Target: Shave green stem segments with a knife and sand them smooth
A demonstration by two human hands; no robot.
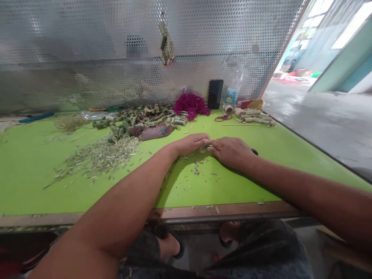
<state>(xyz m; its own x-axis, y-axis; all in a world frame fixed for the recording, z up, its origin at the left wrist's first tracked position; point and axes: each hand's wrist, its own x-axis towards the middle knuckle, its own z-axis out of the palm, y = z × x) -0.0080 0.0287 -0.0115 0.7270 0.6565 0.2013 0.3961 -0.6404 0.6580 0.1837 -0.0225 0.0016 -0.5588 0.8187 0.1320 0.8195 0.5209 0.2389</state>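
My left hand [193, 143] and my right hand [231, 151] meet above the green tabletop, fingertips touching or nearly so. The fingers of both hands are closed in a pinch. A small pale-green piece [204, 147] shows under the fingertips, mostly covered, so I cannot tell its kind. Behind my right hand, near the wrist, a dark blue rounded end [254, 151] sticks out; whether the hand grips it is hidden. Small green and dark shavings [197, 169] lie scattered just below the hands.
Left of my hands lie a heap of shavings [101, 157] and cut green stem pieces [116, 131]. Along the perforated metal panel [101, 69] are tangled magenta string [192, 105], a phone [215, 94], a bottle [231, 95] and strung tubes [255, 116]. More tubes [165, 42] hang above.
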